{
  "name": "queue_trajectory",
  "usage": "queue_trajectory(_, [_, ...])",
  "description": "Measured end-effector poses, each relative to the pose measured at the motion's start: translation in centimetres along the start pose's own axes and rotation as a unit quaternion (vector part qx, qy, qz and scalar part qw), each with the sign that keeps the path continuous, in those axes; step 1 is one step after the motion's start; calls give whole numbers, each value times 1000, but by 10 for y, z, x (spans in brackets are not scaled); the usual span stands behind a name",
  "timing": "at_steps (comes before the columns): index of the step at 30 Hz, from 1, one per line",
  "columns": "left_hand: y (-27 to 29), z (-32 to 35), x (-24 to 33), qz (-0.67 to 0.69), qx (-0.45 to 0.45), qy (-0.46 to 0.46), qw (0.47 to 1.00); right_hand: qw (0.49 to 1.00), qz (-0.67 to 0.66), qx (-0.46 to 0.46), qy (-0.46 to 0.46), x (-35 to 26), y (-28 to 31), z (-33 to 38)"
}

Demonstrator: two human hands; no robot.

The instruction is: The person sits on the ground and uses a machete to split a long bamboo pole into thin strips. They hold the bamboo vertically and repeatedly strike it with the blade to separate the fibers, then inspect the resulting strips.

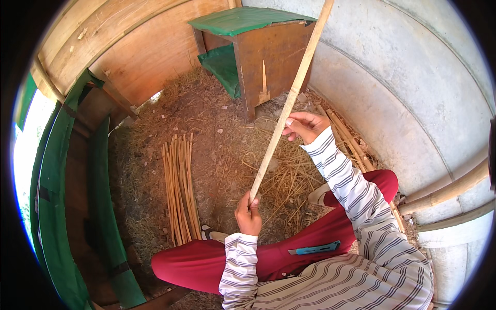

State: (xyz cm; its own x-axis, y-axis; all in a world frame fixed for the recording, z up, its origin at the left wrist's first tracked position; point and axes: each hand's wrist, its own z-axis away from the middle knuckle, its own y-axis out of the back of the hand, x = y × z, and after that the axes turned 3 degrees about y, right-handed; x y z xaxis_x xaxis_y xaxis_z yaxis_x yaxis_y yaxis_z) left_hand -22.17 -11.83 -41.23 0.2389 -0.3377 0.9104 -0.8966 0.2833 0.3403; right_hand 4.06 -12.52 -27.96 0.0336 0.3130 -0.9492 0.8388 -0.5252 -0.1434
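Observation:
A long, pale, flat bamboo strip (289,98) slants from my lap up toward the top right. Its lower end is in the closed fingers of my left hand (249,214). Farther up, my right hand (308,127) pinches the strip's right edge between thumb and fingers. Across my red-clad thigh lies a utility knife with a blue handle (318,248). On the ground to the left, a bundle of thin bamboo sticks (181,191) lies roughly side by side. Curled shavings (284,170) are heaped beneath the strip.
Longer bamboo pieces (349,137) lie along the grey curved wall (403,82) at right. A brown wooden cabinet with a green top (248,19) stands at the back. Green-covered shelving (54,196) lines the left side. Straw litters the dirt floor (217,144).

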Motion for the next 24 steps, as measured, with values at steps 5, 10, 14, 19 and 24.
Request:
queue_trajectory(5, [-3, 2, 0, 23, -7, 17, 1000, 1000, 5, -13, 7, -1, 0, 0])
queue_trajectory(10, [-11, 4, -4, 19, -19, 22, 999, 996, 82, -3, 19, -9, -14, 1])
queue_trajectory(14, [-12, 1, 4, -109, -88, 32, 990, 988, 133, 28, 76, -7, -23, -9])
queue_trajectory(19, [25, -15, 38, -270, -22, -93, 958, 959, 255, 15, 125, 4, -24, -23])
queue_trajectory(24, [97, -46, 118, -410, 141, -259, 863, 868, 429, -20, 250, -21, -13, -22])
